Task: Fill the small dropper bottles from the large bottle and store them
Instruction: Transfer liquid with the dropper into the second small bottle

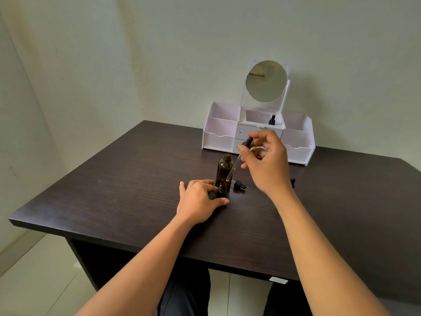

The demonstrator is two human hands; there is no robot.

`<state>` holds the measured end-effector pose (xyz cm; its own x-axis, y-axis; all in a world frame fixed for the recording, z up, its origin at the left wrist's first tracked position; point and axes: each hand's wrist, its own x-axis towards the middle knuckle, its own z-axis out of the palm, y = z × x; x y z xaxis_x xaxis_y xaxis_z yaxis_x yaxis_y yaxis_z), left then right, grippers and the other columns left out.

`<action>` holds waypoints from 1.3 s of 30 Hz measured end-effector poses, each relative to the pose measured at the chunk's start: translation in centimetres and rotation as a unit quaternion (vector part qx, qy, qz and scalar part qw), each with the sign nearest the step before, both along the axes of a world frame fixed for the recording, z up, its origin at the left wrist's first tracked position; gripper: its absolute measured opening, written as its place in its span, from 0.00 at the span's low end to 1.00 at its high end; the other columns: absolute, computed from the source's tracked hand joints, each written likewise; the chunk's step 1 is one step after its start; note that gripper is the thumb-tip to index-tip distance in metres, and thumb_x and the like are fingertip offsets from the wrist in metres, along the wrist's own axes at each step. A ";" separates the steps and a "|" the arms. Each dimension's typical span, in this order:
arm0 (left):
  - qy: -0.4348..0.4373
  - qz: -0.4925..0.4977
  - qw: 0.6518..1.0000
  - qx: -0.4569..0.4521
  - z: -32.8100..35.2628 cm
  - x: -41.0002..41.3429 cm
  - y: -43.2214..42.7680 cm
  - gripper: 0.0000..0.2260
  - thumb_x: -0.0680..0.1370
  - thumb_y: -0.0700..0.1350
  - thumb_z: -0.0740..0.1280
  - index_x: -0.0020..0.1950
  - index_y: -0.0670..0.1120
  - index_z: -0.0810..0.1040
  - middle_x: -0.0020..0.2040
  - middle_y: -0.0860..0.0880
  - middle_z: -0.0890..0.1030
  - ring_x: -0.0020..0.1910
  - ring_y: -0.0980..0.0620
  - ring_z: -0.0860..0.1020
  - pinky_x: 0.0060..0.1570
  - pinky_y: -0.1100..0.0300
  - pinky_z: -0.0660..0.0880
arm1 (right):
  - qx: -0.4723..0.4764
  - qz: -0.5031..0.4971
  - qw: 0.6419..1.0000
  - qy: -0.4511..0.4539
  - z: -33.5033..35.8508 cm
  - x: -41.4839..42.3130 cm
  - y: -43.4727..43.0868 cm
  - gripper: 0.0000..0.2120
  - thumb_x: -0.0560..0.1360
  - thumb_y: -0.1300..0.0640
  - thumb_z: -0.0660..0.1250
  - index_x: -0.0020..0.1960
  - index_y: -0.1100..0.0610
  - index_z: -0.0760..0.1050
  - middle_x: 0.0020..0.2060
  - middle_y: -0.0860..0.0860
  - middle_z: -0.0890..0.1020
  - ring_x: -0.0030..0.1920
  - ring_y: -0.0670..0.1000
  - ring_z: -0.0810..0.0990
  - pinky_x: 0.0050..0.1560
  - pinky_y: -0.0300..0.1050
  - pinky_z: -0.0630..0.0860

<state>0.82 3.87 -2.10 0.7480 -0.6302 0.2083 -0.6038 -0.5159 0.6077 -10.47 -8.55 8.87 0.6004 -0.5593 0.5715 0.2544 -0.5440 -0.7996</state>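
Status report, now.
Left hand grips small bottle. Right hand pinches dropper, tip near its mouth. Large bottle open behind. Loose cap alongside, not blocking.

Dark table (114, 190) — amber bottle (222, 169), small bottle (222, 190), loose dropper (239, 184), white organiser (218, 137)

No writing can be read anywhere. A small white sticker (278, 280) on the front edge of the surface (136, 179), toward its right corner, is too small and blurred to tell whether it bears any print.
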 end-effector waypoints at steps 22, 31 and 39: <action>-0.002 -0.001 1.000 0.006 0.1 0.0 0.0 0.22 0.74 0.63 0.71 0.63 0.53 0.82 0.73 0.56 0.73 0.75 0.51 0.65 0.76 0.34 0.42 | -0.019 -0.001 0.999 0.035 -1.9 0.8 -0.1 0.10 0.77 0.58 0.71 0.56 0.55 0.74 0.48 0.52 0.81 0.42 0.52 0.84 0.34 0.36 0.79; -0.006 0.001 1.000 0.008 0.2 -0.2 0.0 0.21 0.74 0.63 0.71 0.63 0.54 0.82 0.73 0.56 0.73 0.76 0.51 0.65 0.76 0.35 0.42 | -0.009 -0.012 0.999 0.039 -2.3 1.2 -0.2 0.06 0.76 0.59 0.72 0.48 0.55 0.75 0.45 0.53 0.83 0.40 0.51 0.84 0.32 0.35 0.78; -0.008 0.003 1.000 0.007 0.2 -0.2 0.0 0.22 0.74 0.63 0.71 0.63 0.54 0.82 0.73 0.56 0.73 0.75 0.52 0.64 0.76 0.35 0.43 | -0.016 -0.019 0.999 0.047 -2.7 1.5 -0.3 0.04 0.76 0.59 0.72 0.45 0.54 0.77 0.38 0.53 0.82 0.37 0.51 0.83 0.33 0.41 0.81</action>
